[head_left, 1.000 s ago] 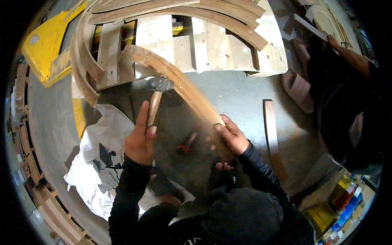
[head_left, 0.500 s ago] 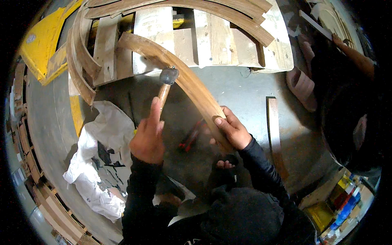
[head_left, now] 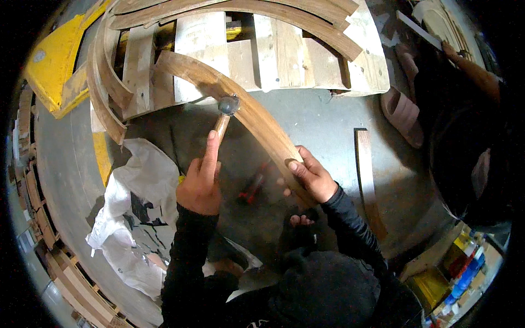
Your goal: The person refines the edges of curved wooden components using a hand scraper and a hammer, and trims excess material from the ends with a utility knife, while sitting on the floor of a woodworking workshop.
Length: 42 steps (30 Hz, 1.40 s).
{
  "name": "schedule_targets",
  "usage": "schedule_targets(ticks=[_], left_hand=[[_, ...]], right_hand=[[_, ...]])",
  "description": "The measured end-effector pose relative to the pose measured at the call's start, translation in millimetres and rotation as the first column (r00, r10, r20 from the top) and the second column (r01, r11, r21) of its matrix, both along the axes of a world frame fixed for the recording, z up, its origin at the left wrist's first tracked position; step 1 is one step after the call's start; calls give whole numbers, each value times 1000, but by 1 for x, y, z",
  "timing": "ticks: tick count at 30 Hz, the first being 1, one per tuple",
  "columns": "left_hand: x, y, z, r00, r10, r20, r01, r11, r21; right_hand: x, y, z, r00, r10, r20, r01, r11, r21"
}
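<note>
My left hand (head_left: 201,186) is closed round the wooden handle of a hammer (head_left: 222,126), its index finger stretched along the handle. The dark, rounded hammer head meets or overlaps the near edge of a curved wooden strip (head_left: 265,128); whether they touch I cannot tell. My right hand (head_left: 316,179) grips the strip's near end, thumb on top and fingers partly hidden beneath. From there the strip slants away to the far left, its far end over the pallet (head_left: 202,44).
More curved wooden strips (head_left: 284,15) lie on the pallet. A yellow metal piece (head_left: 52,71) stands far left. A white sack (head_left: 112,218) with dark scraps lies left. On the floor are a red-and-black tool (head_left: 251,191) and another strip (head_left: 367,180). Another person (head_left: 465,126) is at right.
The hammer head has moved slightly right and nearer, against the strip's edge in view. The strip's far end sits a little lower in the picture. My right hand keeps its hold.
</note>
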<state>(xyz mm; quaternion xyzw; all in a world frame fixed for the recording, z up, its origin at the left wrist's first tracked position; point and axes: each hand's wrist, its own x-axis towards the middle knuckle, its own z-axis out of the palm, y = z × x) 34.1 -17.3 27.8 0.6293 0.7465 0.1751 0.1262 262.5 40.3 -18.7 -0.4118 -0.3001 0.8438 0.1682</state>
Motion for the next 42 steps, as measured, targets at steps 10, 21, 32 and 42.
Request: schedule_targets(ticks=[10,21,32,42], left_hand=[[-3,1,2,1000,-15,15,15,999,33],[-1,1,1,998,-17,-54,20,998,58],[2,5,7,997,-24,-79,28,999,44],[2,1,2,996,18,-90,-17,1000,6]], right_hand=[[-2,-2,0,999,-35,-16,35,999,-18],[0,0,1,1000,-11,-11,11,1000,-5],[-1,0,5,1000,1,22,-2,1000,27],[-2,0,5,999,22,29,-23,999,30]])
